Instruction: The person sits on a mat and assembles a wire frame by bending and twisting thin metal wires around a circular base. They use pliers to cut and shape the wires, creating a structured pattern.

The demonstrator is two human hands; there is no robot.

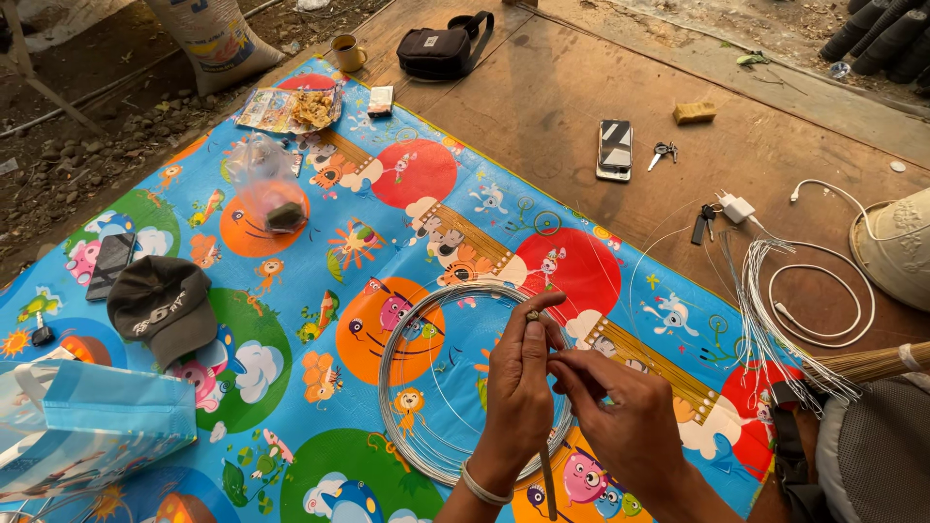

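Left hand: the left hand stands upright over the mat, its fingers closed around a thin brown stick that runs down past the wrist; the thumb presses something small at the stick's top end, too small to tell.
Right hand: the right hand sits just beside the left, touching it, fingers pinched shut on what looks like a fine strand of wire at the stick.
Wire coil: a round coil of thin silver wire lies flat on the mat directly beneath both hands, its loops slightly spread.
Mat: a bright blue plastic mat printed with cartoon animals and coloured circles covers the left part of a brown wooden platform.
Cut wires: a bundle of straight silver wire lengths lies to the right, beside a white charging cable.
Nearby: a dark grey cap, a black phone, a light blue bag, and a second phone with keys farther off on the wood.
Risk, judged: the strand is springy, so a slack pinch could let it whip free and unwind; a loose end could also prick a fingertip.
Risk, coil: pulling wire off sideways could snag or tangle the spread loops.
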